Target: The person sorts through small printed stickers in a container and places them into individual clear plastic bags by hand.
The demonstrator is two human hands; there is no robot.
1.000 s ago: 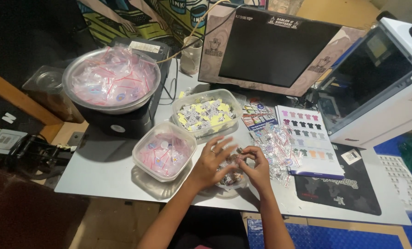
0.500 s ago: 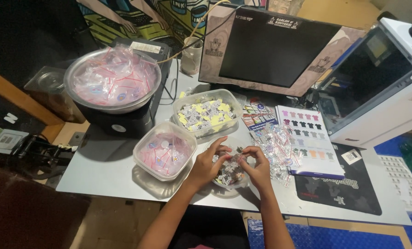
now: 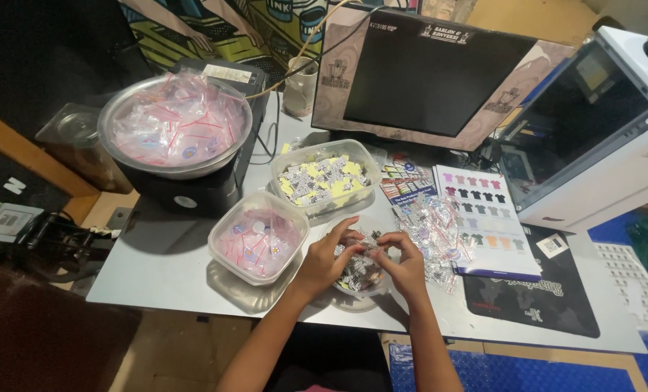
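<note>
Both hands meet over a small round clear plastic tub near the front edge of the grey worktop. The left hand and right hand curl their fingers narrowly together, pinching a tiny black-and-white printed piece between the fingertips just above the tub, which is filled with more of the same. Just left stands a square clear container of pink-tinted little zip bags; behind it, a rectangular clear container holds yellow and white pieces. A crinkly heap of small clear bags lies to the right, touching a glossy printed sheet of coloured shirt shapes. A shiny metal bowl of red-striped zip bags sits on a black box. A dark monitor stands at the back, above a wooden floor.
</note>
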